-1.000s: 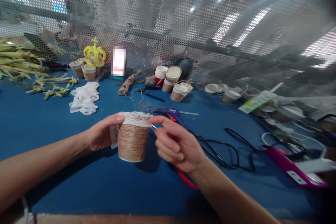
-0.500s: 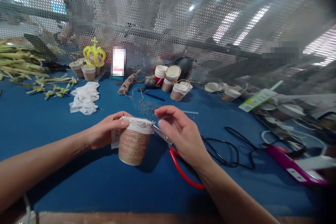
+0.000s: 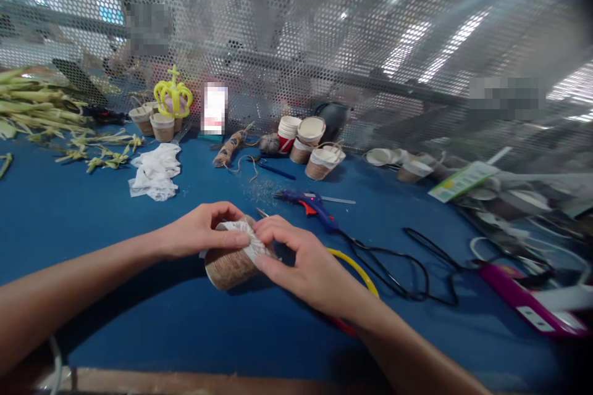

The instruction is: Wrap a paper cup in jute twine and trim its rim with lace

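A twine-wrapped cup lies tilted between my hands, low over the blue table. White lace runs around its rim. My left hand grips the cup from the left, thumb across the lace. From the right, my right hand pinches the lace at the rim between thumb and fingers. Partly hidden under my right hand are scissors with a red and yellow handle; one blade tip shows above the fingers. Just beyond lies a blue glue gun.
Crumpled white lace lies at left, near straw stalks. A yellow crown, twine and several wrapped cups stand at the back. A black cable and purple power strip occupy the right.
The cup has tipped from upright onto a slant. My right hand left the rim, then came back to pinch the lace. My left thumb has moved further across the lace.
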